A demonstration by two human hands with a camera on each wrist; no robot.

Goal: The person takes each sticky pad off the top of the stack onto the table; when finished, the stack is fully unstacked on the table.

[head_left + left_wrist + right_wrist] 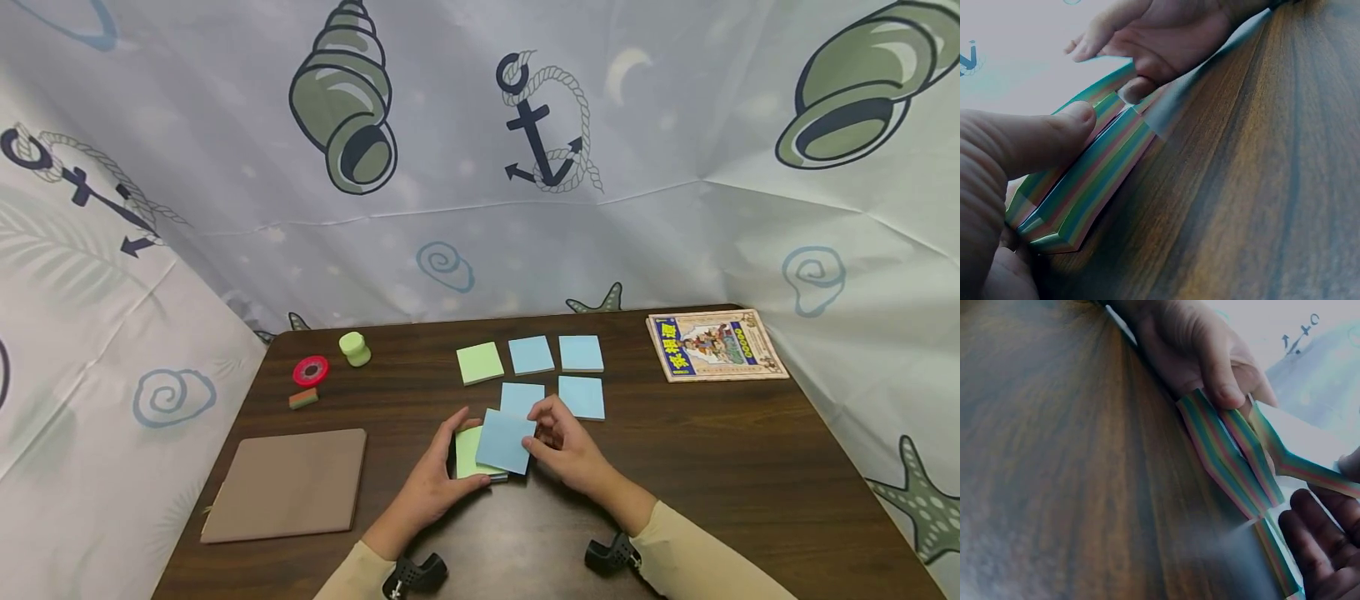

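Both hands meet at the pad [474,457] near the worktop's [720,467] front edge. Left hand [438,475] fingers curl round its left side, thumb on top; right hand [566,446] pinches the blue sheet [504,440], lifted rightward off it. Glued edge hidden.

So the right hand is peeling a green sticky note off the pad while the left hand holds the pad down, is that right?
Not quite: the sticky note pinched by the right hand is blue, not green, as the head view shows. The rest holds: the left hand holds the pad down on the table.
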